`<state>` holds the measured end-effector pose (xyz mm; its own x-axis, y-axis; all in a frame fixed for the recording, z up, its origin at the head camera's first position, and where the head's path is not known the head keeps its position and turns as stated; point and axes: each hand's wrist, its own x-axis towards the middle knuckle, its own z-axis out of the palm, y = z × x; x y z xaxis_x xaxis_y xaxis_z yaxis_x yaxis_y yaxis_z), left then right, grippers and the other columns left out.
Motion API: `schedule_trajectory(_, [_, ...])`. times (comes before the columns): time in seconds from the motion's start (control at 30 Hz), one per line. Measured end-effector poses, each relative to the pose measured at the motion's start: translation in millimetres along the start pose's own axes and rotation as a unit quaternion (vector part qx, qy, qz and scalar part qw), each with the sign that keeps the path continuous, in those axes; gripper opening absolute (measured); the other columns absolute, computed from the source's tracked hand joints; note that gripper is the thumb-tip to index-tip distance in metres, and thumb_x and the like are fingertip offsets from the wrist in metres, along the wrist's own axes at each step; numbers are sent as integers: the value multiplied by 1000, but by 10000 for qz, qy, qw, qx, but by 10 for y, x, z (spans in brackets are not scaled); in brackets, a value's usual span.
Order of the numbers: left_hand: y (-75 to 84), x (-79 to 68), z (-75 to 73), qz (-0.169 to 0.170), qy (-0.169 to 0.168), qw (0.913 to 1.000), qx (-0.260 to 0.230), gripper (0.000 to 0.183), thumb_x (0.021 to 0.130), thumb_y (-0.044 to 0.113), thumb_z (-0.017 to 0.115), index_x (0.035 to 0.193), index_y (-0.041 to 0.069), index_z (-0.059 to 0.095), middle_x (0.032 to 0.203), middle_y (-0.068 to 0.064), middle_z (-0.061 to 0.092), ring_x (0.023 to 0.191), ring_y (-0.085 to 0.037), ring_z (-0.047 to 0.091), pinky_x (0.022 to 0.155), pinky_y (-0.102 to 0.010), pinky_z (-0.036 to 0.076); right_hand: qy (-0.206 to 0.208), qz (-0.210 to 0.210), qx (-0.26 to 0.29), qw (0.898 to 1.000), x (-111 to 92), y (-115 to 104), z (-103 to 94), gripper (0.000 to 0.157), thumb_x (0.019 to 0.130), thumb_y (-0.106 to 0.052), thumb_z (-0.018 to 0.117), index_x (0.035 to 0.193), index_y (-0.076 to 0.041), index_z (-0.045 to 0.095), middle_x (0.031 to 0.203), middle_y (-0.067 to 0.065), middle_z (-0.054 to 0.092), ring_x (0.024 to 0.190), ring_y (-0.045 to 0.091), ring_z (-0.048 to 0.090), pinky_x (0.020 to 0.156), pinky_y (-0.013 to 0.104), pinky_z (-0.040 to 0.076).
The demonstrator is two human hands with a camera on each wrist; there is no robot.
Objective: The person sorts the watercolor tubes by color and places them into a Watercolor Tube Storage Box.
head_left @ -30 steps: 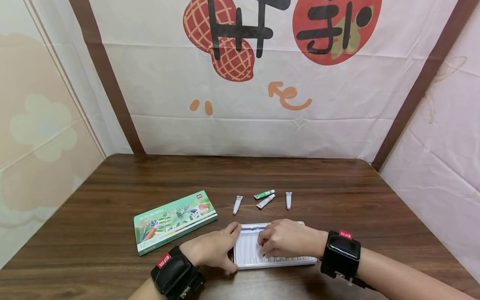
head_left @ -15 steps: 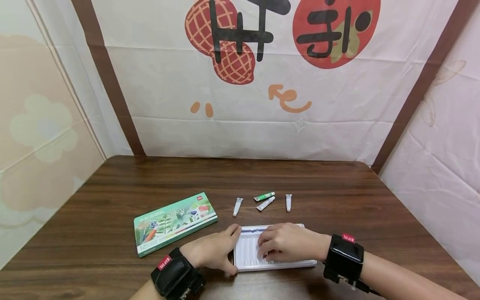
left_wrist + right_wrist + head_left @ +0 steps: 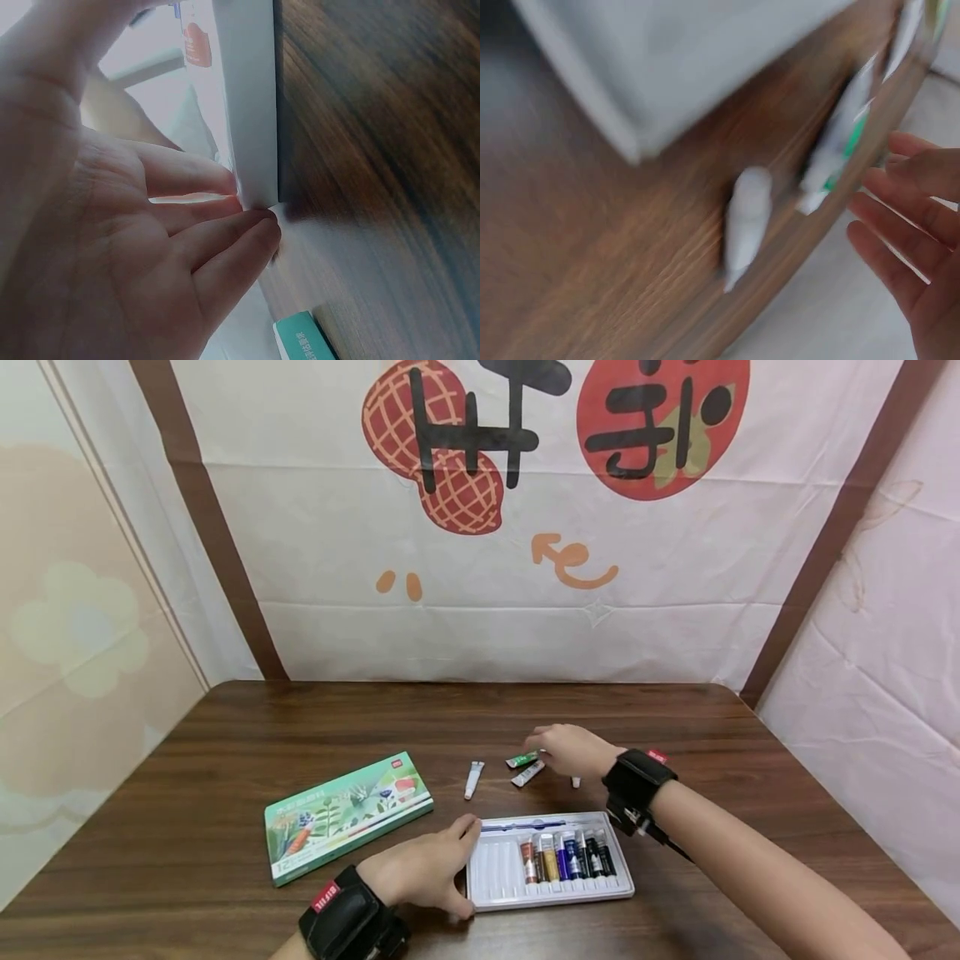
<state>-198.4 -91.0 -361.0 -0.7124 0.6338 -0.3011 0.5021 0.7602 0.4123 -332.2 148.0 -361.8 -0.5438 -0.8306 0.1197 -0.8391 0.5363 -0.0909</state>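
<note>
A white plastic tray (image 3: 495,868) lies on the table, its left end spanned by my left hand (image 3: 426,865). The thumb is at the near corner and the fingertips (image 3: 262,225) press the far edge. Several paint tubes (image 3: 564,858) stand in a row in the tray's right slots; the left slots are bare. My right hand (image 3: 576,750) hovers at the loose tubes behind the tray, holding nothing, fingers relaxed. Nearest to it are a green-labelled tube (image 3: 521,761) and a white tube (image 3: 528,774). Another white tube (image 3: 576,782) shows partly beneath this hand.
A green illustrated paint box (image 3: 348,818) lies left of the tray. One more white tube (image 3: 473,780) rests behind the tray's left end. A thin blue brush (image 3: 528,827) lies in the tray's back groove. A printed cloth (image 3: 480,643) hangs behind the table.
My right hand has left the tray and moved back to the loose tubes, uncovering the row of tubes in the slots. My left hand stays on the tray's left end.
</note>
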Motion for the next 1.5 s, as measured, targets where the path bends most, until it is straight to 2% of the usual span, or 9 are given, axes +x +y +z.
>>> schedule_trajectory(0.13, [3, 9, 33, 54, -16, 9999, -86, 91, 74, 32, 74, 142, -4, 26, 146, -19, 21, 123, -27, 39, 93, -32, 37, -325, 343, 264, 9985, 104, 119, 60, 14, 85, -1, 62, 97, -7, 64, 93, 5, 62, 87, 19, 59, 74, 31, 47])
schedule_trajectory(0.37, [-17, 1, 32, 28, -35, 9999, -145, 90, 75, 34, 73, 142, -4, 26, 146, -19, 22, 123, -26, 40, 92, -33, 38, -487, 414, 152, 9978, 190, 28, 75, 10, 89, -3, 57, 99, -3, 60, 65, -2, 49, 53, 8, 38, 53, 25, 32])
schedule_trajectory(0.5, [-41, -2, 9, 107, 12, 9999, -81, 90, 75, 33, 73, 142, -4, 26, 145, -20, 22, 123, -26, 40, 93, -33, 38, -375, 228, -312, 9985, 200, 1, 80, 21, 89, 3, 52, 104, -6, 65, 75, 4, 60, 51, 9, 35, 50, 24, 26])
schedule_trajectory(0.67, [-21, -6, 3, 149, 81, 9999, -21, 90, 73, 31, 74, 141, -5, 27, 144, -20, 23, 125, -27, 37, 95, -32, 35, -495, 200, -700, 9961, 172, 25, 100, 17, 84, -2, 64, 98, -10, 67, 90, 5, 60, 70, 15, 55, 60, 26, 42])
schedule_trajectory(0.77, [-14, -3, 1, 114, 94, 9999, 2, 91, 72, 31, 74, 141, -5, 27, 144, -20, 23, 125, -26, 37, 96, -32, 35, -298, -129, -1047, 9940, 180, 49, 115, 14, 81, -7, 69, 93, -13, 68, 94, 6, 60, 82, 18, 59, 65, 28, 46])
schedule_trajectory(1.0, [-13, 0, 13, 93, 94, 9999, 17, 91, 72, 31, 74, 141, -5, 27, 144, -20, 23, 125, -27, 37, 96, -32, 35, 9, -1044, -1847, 9772, 220, 78, 155, 10, 81, -10, 69, 90, -17, 68, 88, -3, 61, 82, 14, 56, 64, 23, 46])
schedule_trajectory(1.23, [-20, 4, 51, 109, 58, 9999, -65, 91, 73, 32, 74, 141, -5, 27, 144, -20, 23, 124, -26, 38, 94, -32, 36, -7, -1071, -1786, 9781, 168, 22, 104, 15, 80, -11, 70, 95, -14, 68, 89, -1, 60, 84, 15, 57, 69, 23, 46])
schedule_trajectory(1.37, [-12, 9, 41, 79, 66, 9999, -7, 91, 73, 32, 74, 141, -5, 27, 144, -20, 23, 124, -26, 38, 95, -32, 36, 230, -1395, -1627, 9765, 107, -126, 14, 11, 83, -12, 68, 94, -14, 67, 87, -2, 58, 80, 11, 57, 67, 23, 46])
schedule_trajectory(1.5, [-5, 11, 16, -32, 79, 9999, 64, 92, 72, 33, 74, 141, -5, 28, 145, -20, 23, 125, -26, 36, 95, -33, 35, 314, -1826, -1776, 9665, 3, -335, -30, 11, 83, -14, 68, 94, -17, 67, 87, -5, 58, 78, 8, 56, 68, 22, 46])
